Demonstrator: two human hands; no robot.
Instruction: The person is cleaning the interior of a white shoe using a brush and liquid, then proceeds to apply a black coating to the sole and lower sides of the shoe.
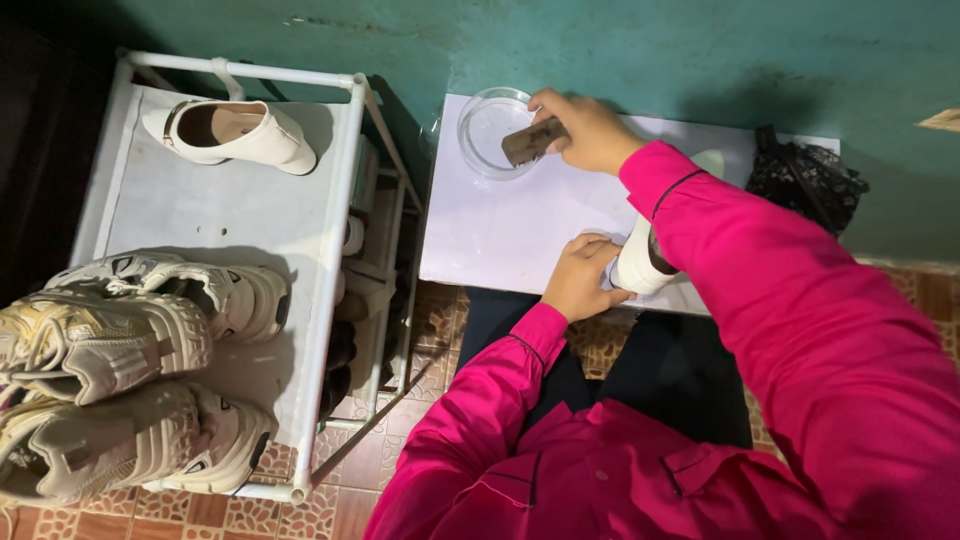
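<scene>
A white shoe rack (215,215) fills the left of the frame, worn sneakers (120,345) piled at its lower left and one white heeled shoe (235,132) at its upper left. Right of centre lies a white board (500,225). Both pink-sleeved arms stretch up from the lower right. The left hand (580,278), fingers curled, clamps a white shoe (635,265) at the board's near edge. The right hand (590,130), wrist bent, pinches a small brown brush (532,140) over a clear glass bowl (490,130) at upper centre.
</scene>
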